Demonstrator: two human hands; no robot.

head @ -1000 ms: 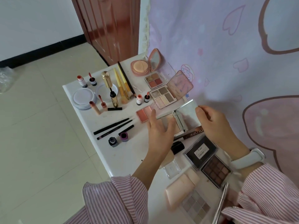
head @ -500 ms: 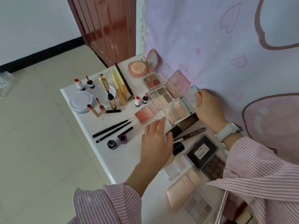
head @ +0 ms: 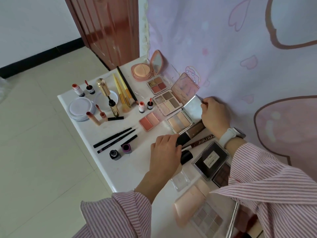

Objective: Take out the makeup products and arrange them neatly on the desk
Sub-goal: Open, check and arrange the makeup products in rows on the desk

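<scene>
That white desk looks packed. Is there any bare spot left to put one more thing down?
Yes. The near-left stretch of the desk is bare, bordered by the two small pots, the left hand and the desk edge. A smaller gap lies between the black pencils and the blush palette. The wall side, around the right hand, is crowded with palettes.

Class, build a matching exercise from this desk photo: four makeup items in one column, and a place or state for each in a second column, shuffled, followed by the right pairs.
Items
1. round powder compact
2. two-pan blush
3. black pencils
4. mirrored contour palette

Places or states
A. lying side by side near the desk's left edge
B. at the far end, lid propped open
C. right hand holding its raised lid
D. flat, just left of the contour palette

Pairs: 1-B, 2-D, 3-A, 4-C
</scene>
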